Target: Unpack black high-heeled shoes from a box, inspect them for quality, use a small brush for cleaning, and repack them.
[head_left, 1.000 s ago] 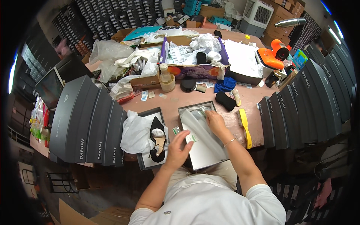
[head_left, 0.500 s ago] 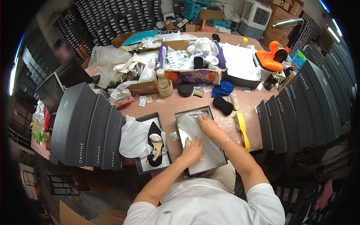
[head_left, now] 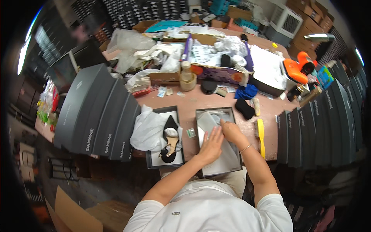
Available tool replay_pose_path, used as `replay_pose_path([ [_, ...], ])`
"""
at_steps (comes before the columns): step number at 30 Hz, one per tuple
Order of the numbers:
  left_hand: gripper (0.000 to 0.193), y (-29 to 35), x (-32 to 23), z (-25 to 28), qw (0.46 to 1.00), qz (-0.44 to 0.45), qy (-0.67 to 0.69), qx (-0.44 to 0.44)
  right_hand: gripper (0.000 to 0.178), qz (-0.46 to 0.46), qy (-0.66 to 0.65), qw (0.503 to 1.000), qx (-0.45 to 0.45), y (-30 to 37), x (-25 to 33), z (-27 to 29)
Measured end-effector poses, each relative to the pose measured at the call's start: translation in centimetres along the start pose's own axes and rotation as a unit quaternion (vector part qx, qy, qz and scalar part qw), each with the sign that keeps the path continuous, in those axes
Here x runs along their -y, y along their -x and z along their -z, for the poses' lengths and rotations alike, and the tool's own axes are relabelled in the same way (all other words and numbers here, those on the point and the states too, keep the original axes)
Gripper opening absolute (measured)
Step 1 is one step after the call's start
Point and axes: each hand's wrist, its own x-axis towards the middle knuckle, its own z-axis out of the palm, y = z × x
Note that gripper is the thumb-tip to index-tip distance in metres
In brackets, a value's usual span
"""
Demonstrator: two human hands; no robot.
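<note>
In front of me lies an open dark grey shoebox [head_left: 222, 173] lined with pale tissue paper [head_left: 228, 157]. My left hand [head_left: 211, 147] rests on the tissue with its fingers stretched out. Beside it, my right hand [head_left: 232, 132], with a bracelet at the wrist, has bent fingers pinching the sheet near the box's far right part. Whatever lies under the paper is hidden. To the left, a second open shoebox [head_left: 154, 160] holds a black pointed shoe [head_left: 168, 123] with a tan inside, and crumpled white tissue [head_left: 146, 130] spills over its left side.
Stacked grey shoeboxes flank me at left [head_left: 87, 112] and right [head_left: 309, 131]. A yellow-handled brush [head_left: 261, 139], a black pad [head_left: 244, 109] and a blue cloth [head_left: 246, 92] lie right of the box. Behind stand a glue bottle [head_left: 186, 75] and a purple carton [head_left: 222, 74].
My right hand has come nearer me, drawing the tissue over, and my left hand has shifted up toward it. The view has turned, so everything sits farther right in the picture.
</note>
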Motion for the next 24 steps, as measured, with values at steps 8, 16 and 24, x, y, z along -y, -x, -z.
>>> replay_pose_path([
  [8, 0.038, 0.4, 1.4, -2.8, 0.976, 0.043, -0.032, 0.21, 0.047, 0.066, 0.012, 0.995, -0.074, -0.1, 0.8, 3.9],
  [16, 0.051, 1.4, -1.8, -0.5, 0.876, 0.055, 0.454, -0.149, 0.046, -0.052, -0.342, 0.899, -0.269, 7.0, 1.6, 12.4],
  [24, 0.041, 5.1, -1.6, 1.9, 0.604, 0.247, 0.753, -0.085, 0.048, -0.001, -0.369, 0.829, -0.421, 8.2, 7.8, 8.7],
])
